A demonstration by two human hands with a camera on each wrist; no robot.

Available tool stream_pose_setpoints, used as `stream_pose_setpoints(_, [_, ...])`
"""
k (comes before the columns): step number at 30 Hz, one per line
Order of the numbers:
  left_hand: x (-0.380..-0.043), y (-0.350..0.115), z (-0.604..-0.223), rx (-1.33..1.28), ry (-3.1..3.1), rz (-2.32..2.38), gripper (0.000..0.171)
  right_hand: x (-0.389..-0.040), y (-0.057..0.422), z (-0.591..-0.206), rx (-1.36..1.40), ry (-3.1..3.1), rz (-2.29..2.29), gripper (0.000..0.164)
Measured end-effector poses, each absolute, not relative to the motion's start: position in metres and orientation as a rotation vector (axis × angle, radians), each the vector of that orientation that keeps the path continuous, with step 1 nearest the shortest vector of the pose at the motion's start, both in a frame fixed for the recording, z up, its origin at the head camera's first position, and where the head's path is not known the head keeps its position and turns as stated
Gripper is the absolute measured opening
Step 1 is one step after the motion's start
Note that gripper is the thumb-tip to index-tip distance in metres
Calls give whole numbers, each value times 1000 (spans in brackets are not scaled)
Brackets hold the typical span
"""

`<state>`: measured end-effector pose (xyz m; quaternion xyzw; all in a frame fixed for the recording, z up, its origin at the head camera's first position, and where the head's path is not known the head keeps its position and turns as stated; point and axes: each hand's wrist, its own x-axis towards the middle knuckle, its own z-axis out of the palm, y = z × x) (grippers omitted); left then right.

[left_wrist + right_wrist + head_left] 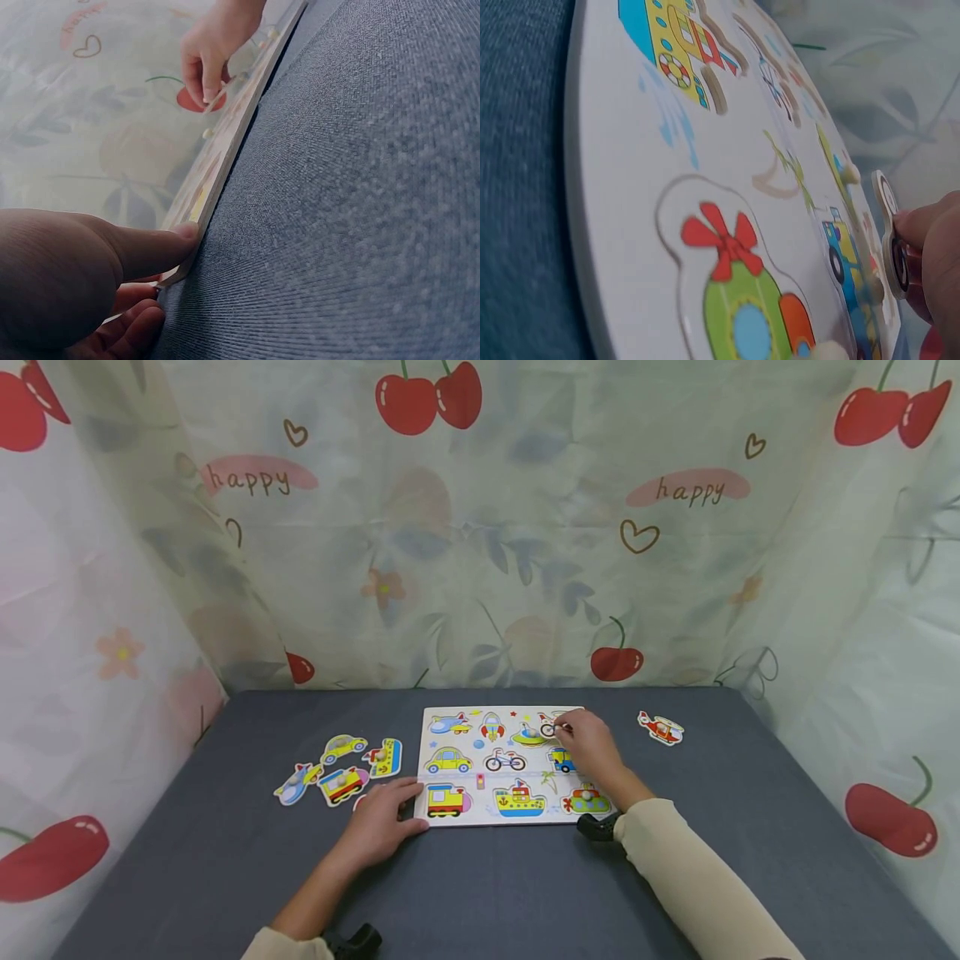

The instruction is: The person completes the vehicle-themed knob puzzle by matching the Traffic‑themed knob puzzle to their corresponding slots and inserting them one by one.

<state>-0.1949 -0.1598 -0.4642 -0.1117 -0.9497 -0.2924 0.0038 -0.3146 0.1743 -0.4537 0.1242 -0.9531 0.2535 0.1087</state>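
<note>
In the head view, my right hand (588, 745) pinches a bicycle puzzle piece (549, 727) over the upper right of the puzzle board (482, 781). The right wrist view shows that piece (891, 236) edge-on between thumb and fingers, its two wheels visible. My left hand (380, 820) grips the board's near left corner; in the left wrist view the thumb (157, 251) presses on the edge and the other fingers curl beside it. Knobbed submarine (587, 799), truck (561, 760) and flying saucer (529, 737) pieces sit in the board. A printed bicycle (505, 761) marks its middle.
Left of the board lie loose pieces: a yellow car (343, 748), a ship (386, 758), a train (344, 786) and a plane (297, 783). Another is mostly hidden by my left hand. A helicopter piece (662, 728) lies to the right on the dark tablecloth (495, 893).
</note>
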Motion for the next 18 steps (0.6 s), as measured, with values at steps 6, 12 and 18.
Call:
stream_pose_setpoints(6, [-195,-160,-464,-344,-2980,-928,56,-314,163,-454,417,-2788,731,15])
stream_pose_setpoints(12, [-195,-159,-464,-338,-2985,-917,56,-312,153,-454,452,-2804,749,14])
stream_pose_setpoints(18, [-195,-159,-463,-320,-2996,-907,56,-313,144,-456,488,-2802,745,12])
